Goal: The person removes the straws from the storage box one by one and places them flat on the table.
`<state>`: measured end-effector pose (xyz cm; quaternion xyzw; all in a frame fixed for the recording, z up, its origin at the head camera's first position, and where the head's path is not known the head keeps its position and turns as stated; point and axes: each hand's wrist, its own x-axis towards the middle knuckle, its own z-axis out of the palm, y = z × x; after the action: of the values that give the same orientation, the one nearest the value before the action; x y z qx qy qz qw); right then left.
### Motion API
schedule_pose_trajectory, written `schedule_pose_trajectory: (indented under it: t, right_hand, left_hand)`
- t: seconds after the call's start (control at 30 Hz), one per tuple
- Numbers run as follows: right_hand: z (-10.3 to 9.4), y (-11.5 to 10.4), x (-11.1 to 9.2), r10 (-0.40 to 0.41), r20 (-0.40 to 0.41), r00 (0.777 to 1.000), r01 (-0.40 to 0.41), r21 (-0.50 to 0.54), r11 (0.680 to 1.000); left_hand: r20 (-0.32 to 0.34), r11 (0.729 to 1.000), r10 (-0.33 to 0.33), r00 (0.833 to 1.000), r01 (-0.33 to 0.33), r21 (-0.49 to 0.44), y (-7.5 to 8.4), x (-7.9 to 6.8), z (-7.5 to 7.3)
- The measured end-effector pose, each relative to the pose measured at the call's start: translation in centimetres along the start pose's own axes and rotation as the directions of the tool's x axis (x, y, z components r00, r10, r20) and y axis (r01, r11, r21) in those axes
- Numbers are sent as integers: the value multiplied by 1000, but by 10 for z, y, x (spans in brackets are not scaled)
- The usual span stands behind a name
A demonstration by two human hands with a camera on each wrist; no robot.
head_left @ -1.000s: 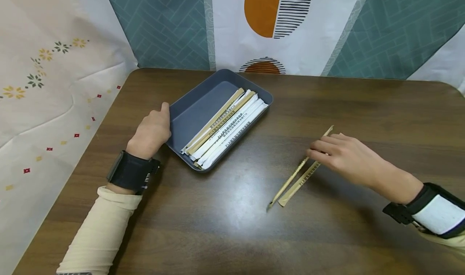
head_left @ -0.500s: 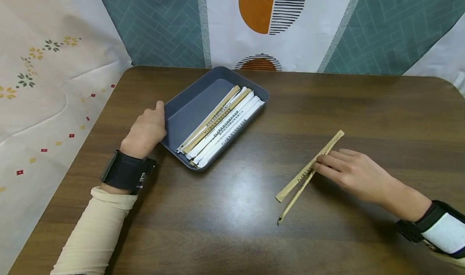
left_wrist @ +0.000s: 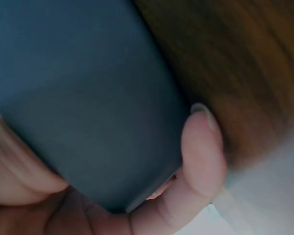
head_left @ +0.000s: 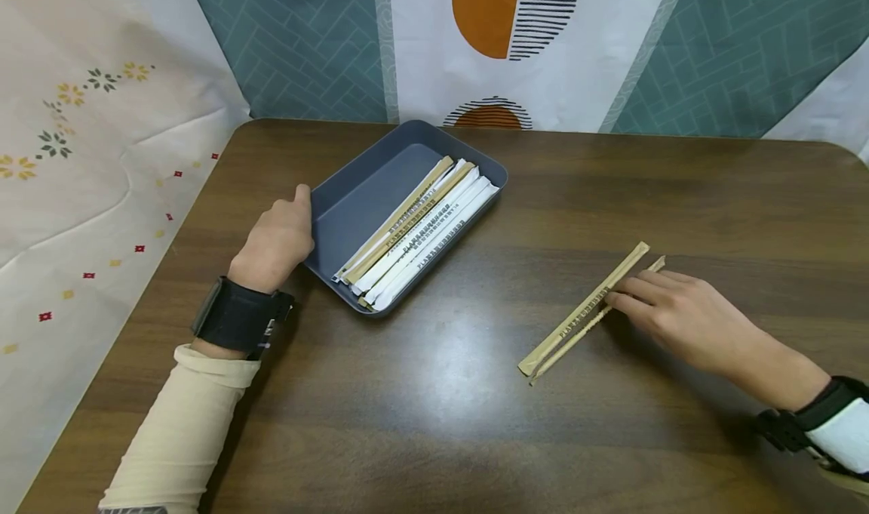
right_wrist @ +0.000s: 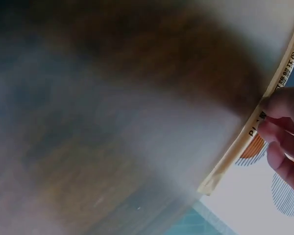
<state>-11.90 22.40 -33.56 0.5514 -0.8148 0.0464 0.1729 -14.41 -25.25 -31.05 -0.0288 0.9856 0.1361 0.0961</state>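
My left hand (head_left: 274, 238) grips the left edge of a dark grey tray (head_left: 363, 201). In the left wrist view, fingers (left_wrist: 203, 152) curl around the tray's wall (left_wrist: 103, 132). Several paper-wrapped straws lie along the tray's right side, some white (head_left: 431, 246) and some brown (head_left: 412, 223). Right of the tray, my right hand (head_left: 679, 318) pinches a brown paper-wrapped straw (head_left: 569, 348), its far tip showing beyond the fingers. Alongside is a second brown wrapped straw (head_left: 584, 309). Printed characters show on a brown wrapper (right_wrist: 235, 149) at the fingertips in the right wrist view.
The brown wooden table (head_left: 434, 438) bears the tray near its back edge. Behind it hangs a teal and white patterned cloth (head_left: 319, 46). A white flowered cloth (head_left: 88, 212) covers the left side. Both wrists wear black straps.
My right hand has moved right and toward me. The pinched straw has shifted from the far side of the other straw, across it, to the near side. My left hand stays on the tray.
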Motion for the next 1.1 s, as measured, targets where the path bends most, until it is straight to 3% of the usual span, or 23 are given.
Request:
schedule_pose_trajectory:
  t: [0.33, 0.83, 0.97, 1.1]
  right_hand:
    - [3, 1, 5, 6, 14, 1000, -7, 98, 995]
    - [0, 3, 9, -9, 2, 1000, 8, 100, 995]
    - [-3, 4, 21, -12, -6, 1000, 12, 114, 993]
    - [-5, 2, 47, -26, 13, 1000, 24, 132, 991]
  left_hand:
    - [1, 1000, -12, 1000, 12, 0, 1, -1, 5]
    - [-27, 1000, 5, 1000, -5, 2, 5, 0, 5]
    - [-19, 1000, -3, 1000, 3, 7, 4, 1, 5]
    - [-20, 1000, -14, 1000, 14, 8, 1, 0, 3]
